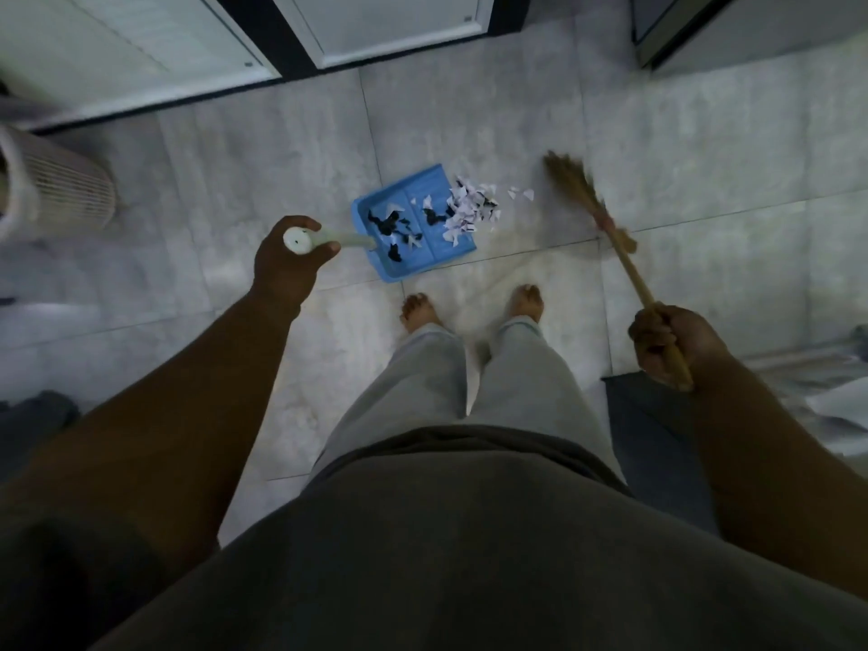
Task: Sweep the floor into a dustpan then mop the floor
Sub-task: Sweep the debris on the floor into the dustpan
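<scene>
We saw first the floor (681,148), made of large grey tiles, which filled most of the view. Along its far edge stood pale doors (399,25) with dark frames. At the far left a white basket (56,185) with slatted sides stood on the tiles, and at the right, beside the person's leg, lay a dark mat (657,439).

The dustpan (422,267) was blue and rested on the floor just ahead of the bare feet (415,312), a little to the left, with its open edge turned to the right. Its pale handle (345,237) rose toward the camera. The broom (577,190) stood well to the right of the pan. It was a thin stick with a brown, blurred brush end, which pointed down and forward. Whether the brush touched the tiles, we could not tell.

The left hand (286,263) gripped the top of the handle, with fingers and thumb curled tightly round it. The right hand (667,343) held the broom's stick near its upper end, all fingers wrapped round it.

The scraps (469,209) were the smallest things. Dark ones lay deep inside the pan, and a white heap sat across its open edge, partly in and partly on the tiles. A few white pieces lay between the heap and the brush.
</scene>
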Tool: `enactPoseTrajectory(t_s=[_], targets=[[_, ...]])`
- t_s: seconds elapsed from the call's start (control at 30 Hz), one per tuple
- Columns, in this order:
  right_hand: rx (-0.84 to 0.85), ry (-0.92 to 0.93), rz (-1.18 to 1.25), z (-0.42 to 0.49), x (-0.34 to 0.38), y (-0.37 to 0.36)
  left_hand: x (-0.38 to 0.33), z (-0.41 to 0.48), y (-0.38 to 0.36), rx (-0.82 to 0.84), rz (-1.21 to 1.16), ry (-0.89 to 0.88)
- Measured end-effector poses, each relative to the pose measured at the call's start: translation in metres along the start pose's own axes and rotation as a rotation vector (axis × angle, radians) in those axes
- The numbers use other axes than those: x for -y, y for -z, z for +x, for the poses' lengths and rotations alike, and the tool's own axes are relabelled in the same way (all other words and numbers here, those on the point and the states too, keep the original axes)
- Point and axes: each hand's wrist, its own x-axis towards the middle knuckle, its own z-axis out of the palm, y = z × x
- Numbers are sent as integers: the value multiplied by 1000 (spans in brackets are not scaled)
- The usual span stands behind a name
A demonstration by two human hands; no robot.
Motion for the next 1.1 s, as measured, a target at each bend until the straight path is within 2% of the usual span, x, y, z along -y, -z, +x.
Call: enactPoseTrajectory(t_s=[0.07,0.2,0.4,0.5,0.6,0.8,0.97,1.1], targets=[[19,-26,38,4,-25,-7,2,0,4,42,-15,24],[87,-119,-58,-2,-65,-10,4,-3,6,104,-105,121],[210,-263,-233,-29,-62,9,7,-14,-2,97,-202,195],[176,-236,-240,-41,-45,16,6,-17,-3,65,-239,198],[120,-128,-271,-42,-22,17,7,-18,-5,44,-241,194],[66,-6,-259,-16,8,-12,13,-21,2,-6,-214,186],[67,-59,-282,4,-20,-41,25,-26,17,4,-201,198],[146,-172,-385,-3,-49,-30,25,-21,20,29,-183,223]])
